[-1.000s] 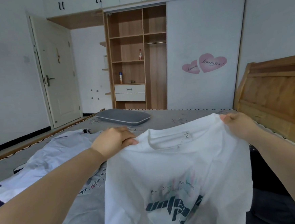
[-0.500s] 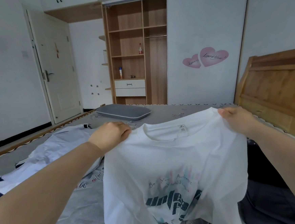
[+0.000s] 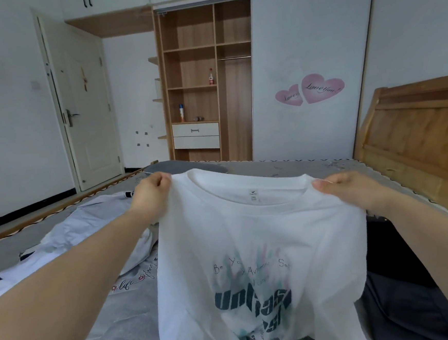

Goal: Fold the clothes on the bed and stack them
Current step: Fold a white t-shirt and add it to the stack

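We hold a white T-shirt [image 3: 261, 247] up by its shoulders above the bed [image 3: 126, 306], its neckline at the top, the size tag showing inside the collar and the dark printed lettering facing us low on the front. Our left hand [image 3: 151, 193] pinches the left shoulder with curled fingers, and our right hand [image 3: 353, 189] grips the right shoulder, thumb laid over the top edge. Compared with half a second ago, the shirt is pulled wider and flatter between the hands, and both hands sit higher against the room behind, the left one now level with the far edge of the bed. The collar now covers part of the grey pillow [image 3: 182, 166], which showed whole before. To the left, a crumpled pale shirt [image 3: 88, 231] lies on the grey printed sheet as it did earlier. A dark garment [image 3: 405, 303] lies at the lower right, beside the hanging shirt. Beyond stand the wooden headboard [image 3: 415, 133], the open wardrobe [image 3: 205, 77] and the closed door [image 3: 86, 105].
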